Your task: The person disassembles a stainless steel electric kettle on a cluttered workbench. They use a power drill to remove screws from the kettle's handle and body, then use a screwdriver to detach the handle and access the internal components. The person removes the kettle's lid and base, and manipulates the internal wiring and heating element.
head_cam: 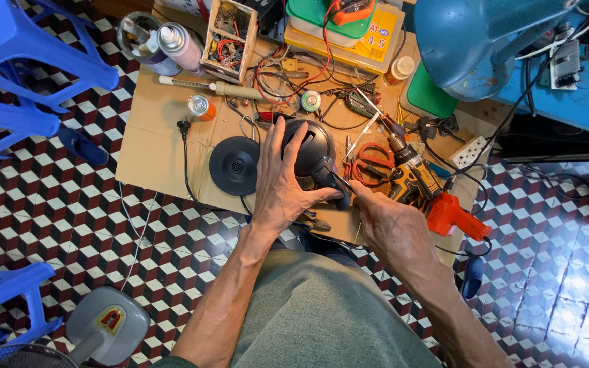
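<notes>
Left hand [282,187] is gripping the black kettle [311,153]; right hand [384,221] is pinching a thin tool at its handle (kettle off its base [234,165], still closed).

Kettle on cardboard, base to its left

The kettle [311,153] lies on the cardboard [151,146]; the base [234,165] sits left of it, the drill [407,163] right, the tray [230,31] behind.
</notes>
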